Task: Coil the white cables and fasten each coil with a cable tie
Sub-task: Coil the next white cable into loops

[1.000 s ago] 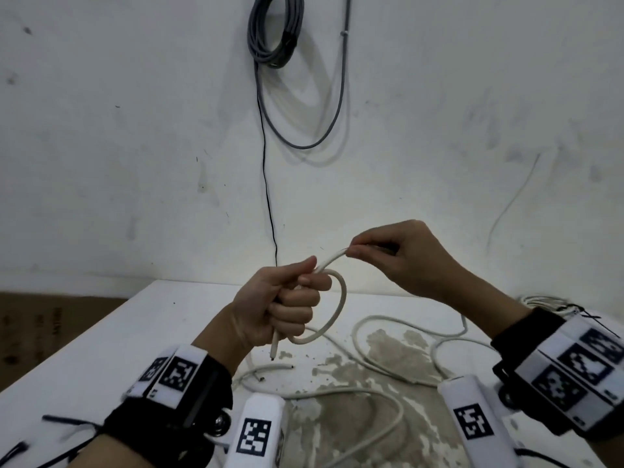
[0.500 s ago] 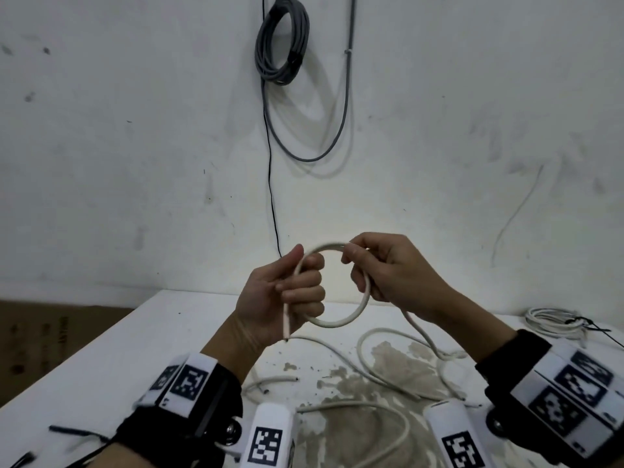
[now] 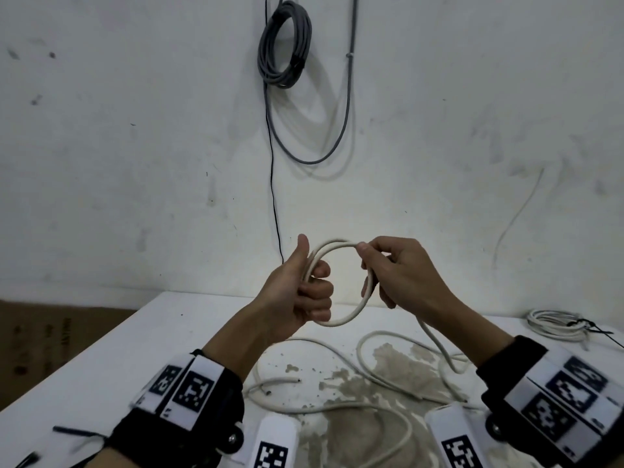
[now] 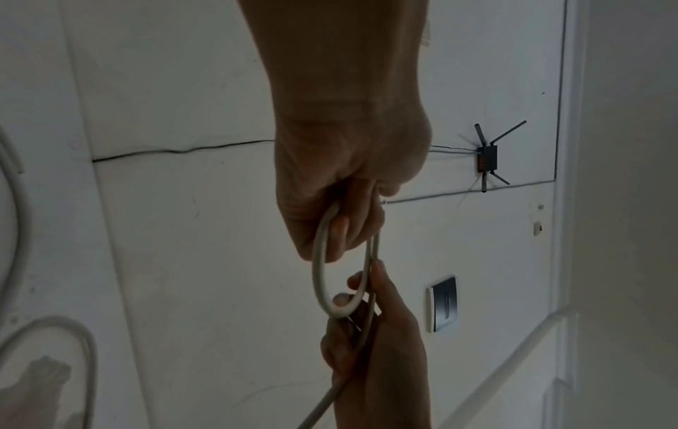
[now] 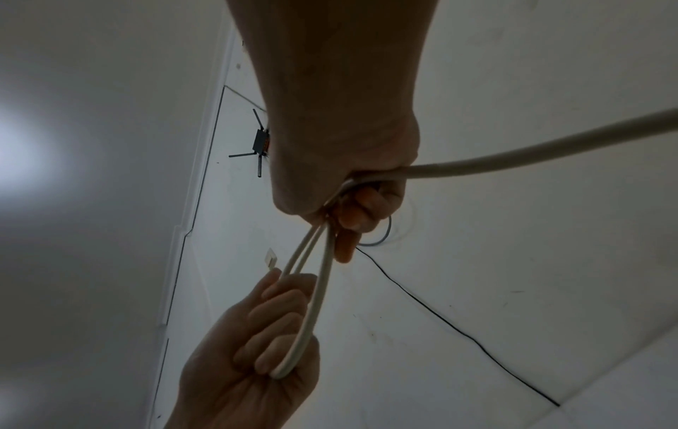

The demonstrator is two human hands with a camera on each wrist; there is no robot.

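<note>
- We hold the coil (image 3: 341,285) in the air above the table (image 3: 111,359), between both hands, with about two turns made.
- Our left hand (image 3: 297,292) clenches round the coil's left side, fingers curled over the strands and thumb up.
- Our right hand (image 3: 401,275) pinches the top of the newest turn and its fingers curl round the cable (image 3: 435,342), which trails from that hand down to the table.
- To wind well, we judge each new turn should match the ones before it, so the right hand lays the strand flat beside the others and passes it under the left fingers.
- The left grip should loosen only enough to take the new strand, or the turns may spring apart.
- The loose cable loops over a stained patch of the table; we should feed it without twists, since a kink would likely skew the coil.
- No container shows in any view; the nearest thing to storage is the table itself, where a tied coil (image 3: 553,325) lies at the far right.
- Dark ties (image 3: 72,430) lie at the near left edge, ready, we think, for fastening.
</note>
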